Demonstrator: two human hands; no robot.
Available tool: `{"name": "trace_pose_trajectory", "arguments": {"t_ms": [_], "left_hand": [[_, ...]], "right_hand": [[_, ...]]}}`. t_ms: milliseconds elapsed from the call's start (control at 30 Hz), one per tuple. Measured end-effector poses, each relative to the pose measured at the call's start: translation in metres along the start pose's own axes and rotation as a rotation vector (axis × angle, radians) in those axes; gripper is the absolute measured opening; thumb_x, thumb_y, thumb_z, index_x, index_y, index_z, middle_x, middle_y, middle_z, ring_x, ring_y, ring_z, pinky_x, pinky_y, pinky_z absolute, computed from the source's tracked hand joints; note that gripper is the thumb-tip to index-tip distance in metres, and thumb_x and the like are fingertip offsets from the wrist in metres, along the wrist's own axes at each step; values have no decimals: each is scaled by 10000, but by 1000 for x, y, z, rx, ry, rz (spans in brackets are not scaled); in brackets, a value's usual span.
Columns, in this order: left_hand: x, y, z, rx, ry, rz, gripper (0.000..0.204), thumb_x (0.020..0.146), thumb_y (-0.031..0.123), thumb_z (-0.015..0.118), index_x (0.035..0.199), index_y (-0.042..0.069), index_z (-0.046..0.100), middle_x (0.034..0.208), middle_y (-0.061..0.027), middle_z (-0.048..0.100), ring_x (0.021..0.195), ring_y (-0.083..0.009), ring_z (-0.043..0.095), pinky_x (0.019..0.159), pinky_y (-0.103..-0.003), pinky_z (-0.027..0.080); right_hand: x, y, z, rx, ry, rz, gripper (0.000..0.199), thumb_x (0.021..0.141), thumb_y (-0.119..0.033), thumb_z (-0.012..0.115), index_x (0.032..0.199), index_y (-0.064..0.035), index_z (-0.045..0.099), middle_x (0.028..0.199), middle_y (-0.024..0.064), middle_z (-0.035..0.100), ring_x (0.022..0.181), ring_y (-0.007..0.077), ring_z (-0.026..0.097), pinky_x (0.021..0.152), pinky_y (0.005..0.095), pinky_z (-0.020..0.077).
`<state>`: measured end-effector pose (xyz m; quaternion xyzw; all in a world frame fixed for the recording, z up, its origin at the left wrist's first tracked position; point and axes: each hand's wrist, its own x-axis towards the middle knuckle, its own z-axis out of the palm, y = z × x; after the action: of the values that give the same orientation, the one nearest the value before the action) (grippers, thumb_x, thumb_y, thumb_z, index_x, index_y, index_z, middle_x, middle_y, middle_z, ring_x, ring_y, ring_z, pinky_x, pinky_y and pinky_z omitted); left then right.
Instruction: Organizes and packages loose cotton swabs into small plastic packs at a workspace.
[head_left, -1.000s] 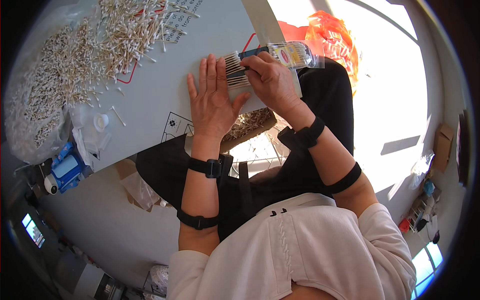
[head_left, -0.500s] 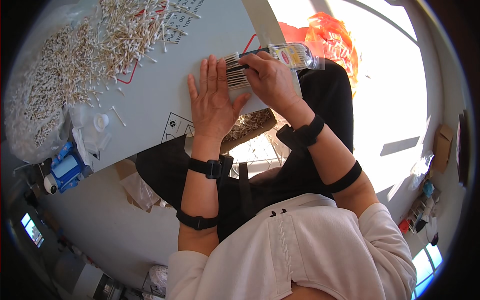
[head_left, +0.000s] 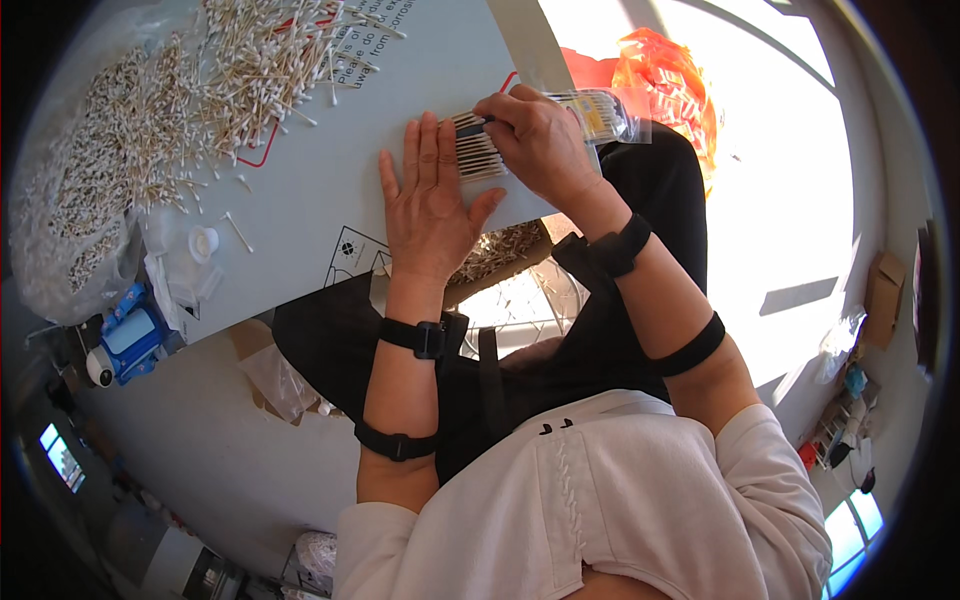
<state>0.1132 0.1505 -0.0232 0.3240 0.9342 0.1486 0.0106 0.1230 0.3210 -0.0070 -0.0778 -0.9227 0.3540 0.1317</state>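
Hands [head_left: 435, 215] by slim, straight swabs [head_left: 478, 155], parallel; clr plastic pkt [head_left: 605, 115] nearby.

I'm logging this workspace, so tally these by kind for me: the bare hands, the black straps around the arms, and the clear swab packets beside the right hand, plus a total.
Bare hands: 2, the left hand and the right hand
Black arm straps: 4, two on each side
Clear swab packet: 1
Total: 7
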Motion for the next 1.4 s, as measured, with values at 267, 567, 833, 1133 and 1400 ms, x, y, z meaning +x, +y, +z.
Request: {"name": "trace_pose_trajectory", "arguments": {"t_ms": [267, 567, 833, 1133, 1400], "left_hand": [[-1, -1, 0, -6, -2, -2, 895, 872, 555, 594, 1522, 50, 242, 1588, -128, 247, 1486, -279, 186, 1184, -535, 94], [1, 1, 1, 13, 3, 8, 858, 898, 546, 559, 1523, 51, 242, 1590, -138, 243, 1485, -289, 189, 1179, -537, 100], [-3, -4, 0, 20, -6, 11, 808, 924, 517, 531, 1520, 47, 255, 1585, -143, 247, 1480, -293, 200, 1173, -548, 120], [2, 0, -3, 38, 16, 32, 805, 908, 513, 560, 1494, 23, 309, 1568, -166, 280, 1468, -293, 236, 1169, -564, 148], [1, -1, 0, 59, -33, 12, 767, 964, 533, 439, 1524, 47, 246, 1594, -138, 222, 1485, -286, 178, 1187, -529, 99]], "right_hand": [[4, 2, 4, 8, -60, -3, 107, 843, -153, 653, 920, -96, 701, 861, 89, 635, 797, 327, 649, 699, 418, 510], [61, 19, 18, -155, -24, -157, 19, 833, -116, 648, 846, -105, 657, 848, 81, 592, 809, 321, 635, 689, 415, 511], [16, 15, -19, -56, -208, -342, 408, 745, -185, 762, 1137, -108, 680, 1136, 65, 597, 1122, 279, 560, 903, 405, 475], [-16, 26, -13, -286, -149, -488, 505, 740, -277, 737, 1227, -182, 642, 1302, -43, 566, 1156, 204, 499, 976, 389, 389], [-18, 26, -19, -286, -193, -453, 471, 812, -334, 687, 1257, -192, 626, 1336, -42, 557, 1206, 196, 490, 1011, 400, 370]]}}
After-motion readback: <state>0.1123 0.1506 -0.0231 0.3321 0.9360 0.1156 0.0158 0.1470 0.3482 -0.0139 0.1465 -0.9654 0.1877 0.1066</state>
